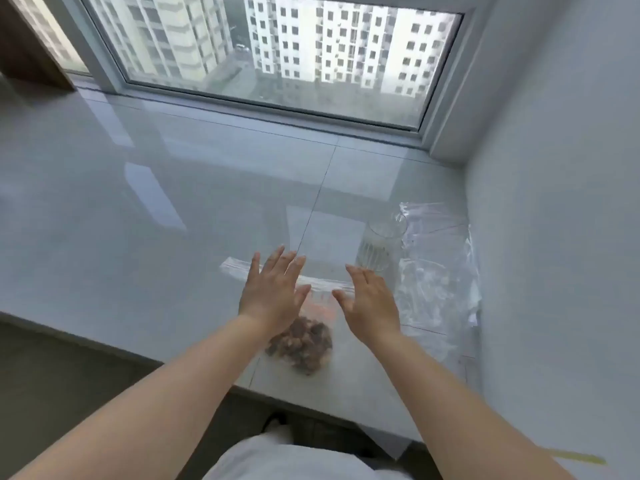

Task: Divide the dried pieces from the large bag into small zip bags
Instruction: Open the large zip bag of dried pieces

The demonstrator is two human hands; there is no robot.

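Two hands hang flat and spread above a glossy white window ledge (173, 202), palms down, fingers straight and holding nothing. The left hand (272, 292) covers the left part of a small zip bag (311, 327) near the ledge's front edge, and the right hand (370, 303) is over the bag's right side; whether either palm touches the plastic cannot be told. The bag lies flat with its zip strip pointing toward the window (277, 53) and a heap of brown dried pieces (301, 344) gathered in its lower end, close to the front edge. Just behind the right hand stands a clear glass jar (379, 245), upright. To its right, against the ledge's right edge by the wall, lies a large crumpled clear bag (443, 271), with more clear plastic sheets spread flat around it. Whether anything remains inside the large bag cannot be made out.
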